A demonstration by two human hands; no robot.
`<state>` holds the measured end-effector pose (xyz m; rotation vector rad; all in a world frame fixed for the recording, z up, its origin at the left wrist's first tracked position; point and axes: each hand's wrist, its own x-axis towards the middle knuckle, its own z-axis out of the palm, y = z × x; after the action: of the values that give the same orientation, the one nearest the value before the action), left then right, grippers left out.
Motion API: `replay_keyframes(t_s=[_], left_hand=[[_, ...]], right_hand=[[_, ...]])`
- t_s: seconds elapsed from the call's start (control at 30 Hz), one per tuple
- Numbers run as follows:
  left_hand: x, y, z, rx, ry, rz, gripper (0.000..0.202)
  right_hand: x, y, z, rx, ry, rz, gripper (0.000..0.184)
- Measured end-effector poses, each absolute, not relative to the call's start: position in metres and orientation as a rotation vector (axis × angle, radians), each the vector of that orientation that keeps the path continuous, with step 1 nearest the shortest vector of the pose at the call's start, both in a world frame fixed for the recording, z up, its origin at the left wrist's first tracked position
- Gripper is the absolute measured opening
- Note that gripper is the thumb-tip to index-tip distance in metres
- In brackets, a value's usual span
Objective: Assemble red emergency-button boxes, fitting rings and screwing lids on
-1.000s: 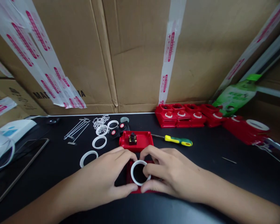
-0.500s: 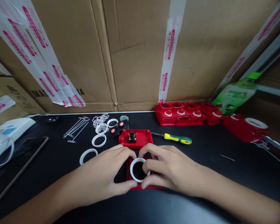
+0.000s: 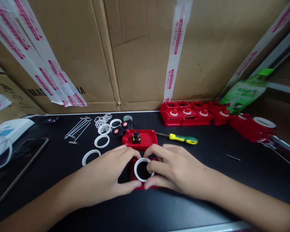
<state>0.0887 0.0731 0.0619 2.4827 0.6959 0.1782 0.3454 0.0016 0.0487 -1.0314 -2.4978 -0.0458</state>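
Both my hands close around a small red plastic housing [image 3: 135, 184] lying on the black table [image 3: 207, 167]. A white ring [image 3: 136, 166] sits on the housing's round opening. My left hand [image 3: 106, 175] pinches the housing and ring from the left with thumb and forefinger. From the right, my right hand [image 3: 174, 169] presses its fingertips on the ring and grips the housing. Just behind them lies a red tray-like part [image 3: 147, 139] with a small black switch [image 3: 135, 136] standing in it.
Loose white rings [image 3: 101, 140] [image 3: 90, 156], black-and-red caps [image 3: 119, 129], metal pins [image 3: 77, 127] and springs lie at the back left. A yellow-green screwdriver [image 3: 181, 138] lies right of the tray part. Finished red units [image 3: 190, 116] line the cardboard wall [image 3: 140, 58]. A phone [image 3: 13, 167] lies far left.
My hands stay clamped on the housing and ring, with only small finger shifts. The whole scene has slid slightly up in view as my head tilted.
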Motion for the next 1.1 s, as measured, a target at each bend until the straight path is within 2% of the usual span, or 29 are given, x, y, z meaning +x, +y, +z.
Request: replay_keyframes(t_s=[0.17, 0.37, 0.6, 0.73, 0.93, 1.03, 1.1], left_hand=[[0.089, 0.074, 0.061, 2.491, 0.685, 0.202, 0.039], [0.091, 0.073, 0.063, 2.465, 0.701, 0.197, 0.036], [0.091, 0.076, 0.064, 2.421, 0.714, 0.166, 0.049], [0.092, 0.076, 0.064, 2.408, 0.702, 0.181, 0.044], [0.091, 0.077, 0.058, 2.376, 0.705, 0.208, 0.058], [0.092, 0.079, 0.055, 2.367, 0.712, 0.199, 0.051], [0.093, 0.080, 0.054, 2.350, 0.683, 0.192, 0.048]], right_hand=[[0.344, 0.000, 0.054, -1.138, -2.481, 0.138, 0.042], [0.344, 0.000, 0.063, -1.204, -2.402, 0.464, 0.052], [0.347, 0.001, 0.062, -1.167, -2.353, 0.612, 0.036], [0.343, 0.002, 0.075, -1.135, -2.385, 0.643, 0.038], [0.335, 0.003, 0.093, -1.247, -2.487, 0.698, 0.037], [0.335, 0.005, 0.096, -1.249, -2.582, 0.641, 0.047], [0.335, 0.008, 0.097, -1.220, -2.657, 0.580, 0.046]])
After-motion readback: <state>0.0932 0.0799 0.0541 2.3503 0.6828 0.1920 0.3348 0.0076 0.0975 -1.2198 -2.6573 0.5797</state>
